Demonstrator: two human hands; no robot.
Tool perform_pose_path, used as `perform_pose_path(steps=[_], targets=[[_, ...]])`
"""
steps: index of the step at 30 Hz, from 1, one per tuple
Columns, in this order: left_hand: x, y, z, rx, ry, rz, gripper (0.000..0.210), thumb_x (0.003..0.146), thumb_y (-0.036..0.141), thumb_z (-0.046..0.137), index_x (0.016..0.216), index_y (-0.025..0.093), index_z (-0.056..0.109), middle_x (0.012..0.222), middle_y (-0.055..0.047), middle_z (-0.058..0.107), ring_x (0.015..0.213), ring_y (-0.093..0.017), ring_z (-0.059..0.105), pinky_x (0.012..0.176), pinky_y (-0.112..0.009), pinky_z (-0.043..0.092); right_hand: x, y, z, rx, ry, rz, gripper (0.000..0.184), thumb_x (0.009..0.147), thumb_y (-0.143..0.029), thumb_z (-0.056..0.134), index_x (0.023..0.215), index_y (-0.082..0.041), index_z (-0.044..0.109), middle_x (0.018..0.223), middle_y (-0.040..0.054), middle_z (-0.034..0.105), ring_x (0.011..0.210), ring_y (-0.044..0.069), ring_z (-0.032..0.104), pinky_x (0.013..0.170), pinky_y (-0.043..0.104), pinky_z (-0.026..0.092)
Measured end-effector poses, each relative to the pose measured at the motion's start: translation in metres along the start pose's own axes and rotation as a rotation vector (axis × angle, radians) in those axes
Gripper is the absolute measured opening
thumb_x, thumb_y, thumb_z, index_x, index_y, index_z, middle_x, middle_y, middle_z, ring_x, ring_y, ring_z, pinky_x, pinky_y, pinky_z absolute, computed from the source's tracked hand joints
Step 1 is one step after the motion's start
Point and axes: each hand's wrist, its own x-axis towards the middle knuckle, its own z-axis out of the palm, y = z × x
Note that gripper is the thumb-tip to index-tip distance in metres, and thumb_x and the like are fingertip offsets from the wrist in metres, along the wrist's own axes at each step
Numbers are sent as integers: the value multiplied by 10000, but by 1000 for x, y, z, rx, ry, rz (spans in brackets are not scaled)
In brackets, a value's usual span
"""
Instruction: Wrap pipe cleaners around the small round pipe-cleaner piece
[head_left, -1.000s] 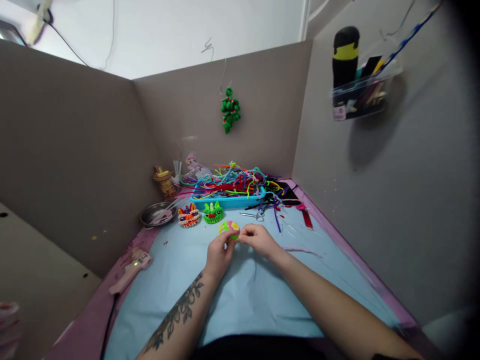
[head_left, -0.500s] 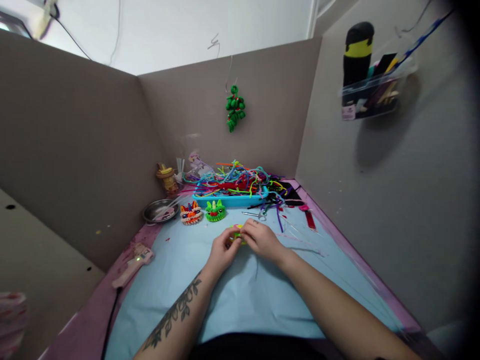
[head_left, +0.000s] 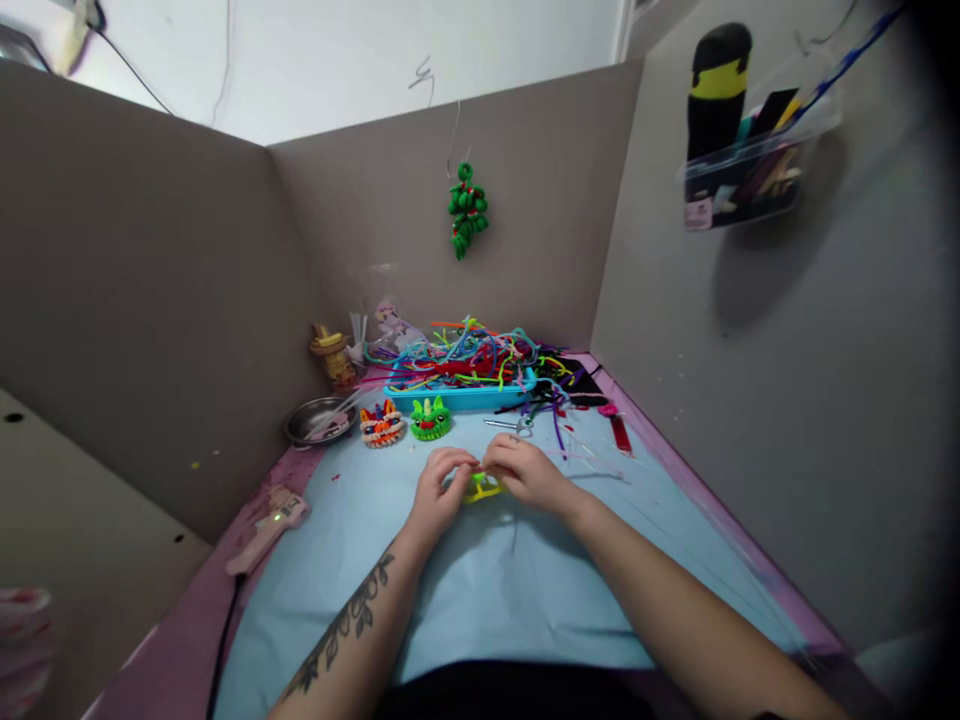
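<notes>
Between my hands, low over the blue cloth, is a small yellow-green pipe-cleaner piece (head_left: 484, 490), its lower loops showing below my fingertips. My left hand (head_left: 441, 488) is closed on its left side. The fingers of my right hand (head_left: 526, 472) pinch it at the upper right, and they hide its top. Just behind the hands lie a pair of scissors (head_left: 511, 426) and two finished pipe-cleaner animal heads, one orange and white (head_left: 382, 426), the other green (head_left: 430, 420).
A blue tray (head_left: 457, 399) heaped with colourful pipe cleaners stands at the back. At left are a metal bowl (head_left: 319, 418) and a pink glue gun (head_left: 268, 525) with its cord. A green pipe-cleaner ornament (head_left: 468, 212) hangs on the back panel; a clear bin (head_left: 739, 185) hangs at right.
The yellow-green piece has been turned between my fingers, and more of its lower loops now shows. Pink showed on its top before. The camera view has shifted slightly.
</notes>
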Motion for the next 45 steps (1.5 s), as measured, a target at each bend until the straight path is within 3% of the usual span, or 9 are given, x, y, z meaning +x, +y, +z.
perform_pose_path(steps=[6, 13, 16, 21, 27, 32, 36, 40, 45], targets=[[8, 2, -5, -162, -308, -36, 294, 853, 353, 435, 881, 184, 673, 1043, -89, 627, 1154, -226, 438, 1012, -408, 291, -2, -11, 0, -156, 64, -180, 199, 820, -113, 462, 914, -207, 610, 838, 45, 591, 790, 155, 495, 698, 287, 411], [9, 12, -13, -329, -419, -102, 303, 836, 398, 461, 838, 178, 668, 1157, -93, 577, 1230, -245, 383, 1024, -402, 287, -4, -27, -4, -456, 158, -359, 194, 833, -120, 474, 912, -217, 622, 901, 33, 639, 805, 167, 515, 709, 315, 400], [9, 13, -14, -308, -389, -75, 254, 826, 381, 487, 847, 192, 655, 1160, -86, 580, 1232, -239, 389, 1019, -410, 299, -5, -27, -6, -479, 120, -328, 210, 847, -136, 457, 944, -230, 619, 871, 44, 639, 811, 174, 528, 711, 325, 403], [8, 15, -12, -74, -244, 56, 172, 802, 307, 536, 880, 205, 650, 1071, -90, 622, 1188, -232, 436, 998, -441, 322, -7, -19, -2, -426, 110, -221, 238, 855, -135, 420, 987, -220, 599, 839, 59, 621, 796, 173, 516, 705, 327, 399], [6, 18, -8, 224, -39, 250, 106, 779, 201, 565, 826, 226, 656, 945, -57, 669, 1085, -213, 508, 970, -447, 330, -6, -21, 1, -386, 114, -88, 181, 820, -127, 433, 827, -172, 608, 767, 67, 590, 754, 170, 498, 673, 285, 402], [-1, 19, -5, 490, 10, 366, 157, 783, 168, 558, 861, 266, 653, 949, -16, 684, 1070, -223, 518, 984, -486, 246, -1, -22, 5, -134, 170, 198, 141, 776, -127, 493, 654, -165, 553, 670, 26, 549, 673, 141, 505, 632, 258, 400], [-3, 20, -3, 534, -11, 362, 186, 790, 164, 546, 893, 275, 654, 979, -26, 673, 1061, -221, 526, 986, -481, 241, 3, -19, 8, 50, 155, 406, 184, 736, -114, 519, 561, -167, 502, 584, -13, 516, 587, 115, 490, 557, 224, 379], [-1, 21, -5, 408, 8, 237, 175, 783, 211, 556, 919, 255, 657, 1046, -60, 633, 1100, -231, 483, 946, -455, 334, 2, -17, 3, 63, 147, 287, 134, 774, -105, 492, 681, -168, 564, 702, 11, 558, 701, 132, 519, 645, 245, 412], [1, 20, -9, 211, -62, 93, 166, 808, 236, 521, 891, 227, 664, 1070, -84, 608, 1112, -231, 474, 948, -457, 355, -2, -12, -4, -91, 116, 68, 174, 810, -97, 463, 835, -186, 610, 803, 48, 573, 800, 162, 507, 722, 289, 421]])
